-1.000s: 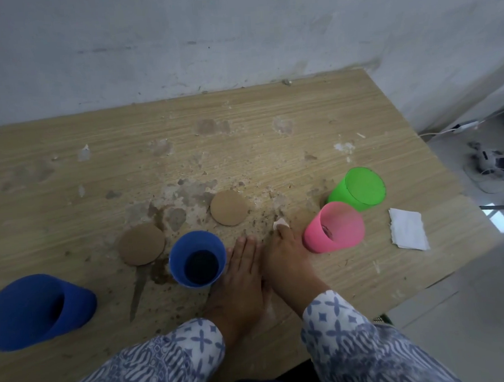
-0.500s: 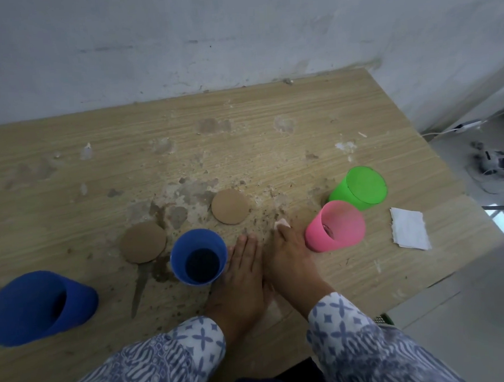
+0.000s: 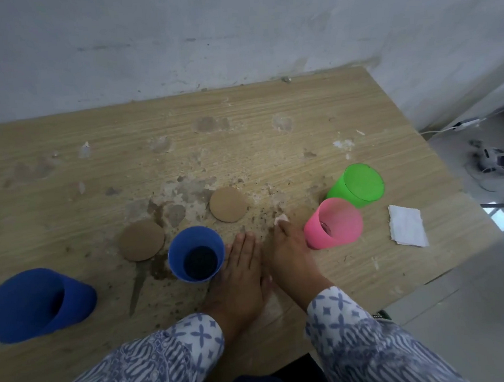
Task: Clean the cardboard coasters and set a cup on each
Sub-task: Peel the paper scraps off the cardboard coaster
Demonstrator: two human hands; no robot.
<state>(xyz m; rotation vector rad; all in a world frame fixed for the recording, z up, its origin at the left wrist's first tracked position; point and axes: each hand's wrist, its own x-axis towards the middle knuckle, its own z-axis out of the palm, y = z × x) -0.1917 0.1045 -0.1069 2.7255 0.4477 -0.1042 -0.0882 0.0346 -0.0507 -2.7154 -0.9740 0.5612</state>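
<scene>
Two round brown cardboard coasters lie bare on the stained wooden table (image 3: 269,107): the left coaster (image 3: 141,240) and the far coaster (image 3: 228,204). A small blue cup (image 3: 196,254) stands between them, touching my left hand (image 3: 238,277), which lies flat on the table holding nothing. My right hand (image 3: 293,259) lies palm down beside it, pressing a small white tissue (image 3: 281,218) that peeks out at the fingertips. A pink cup (image 3: 334,222) stands just right of that hand, with a green cup (image 3: 358,184) behind it.
A large dark blue cup (image 3: 36,304) stands at the near left. A folded white tissue (image 3: 407,225) lies near the table's right edge. Brown crumbs and stains cover the table's middle. A wall runs behind, and cables lie on the floor to the right.
</scene>
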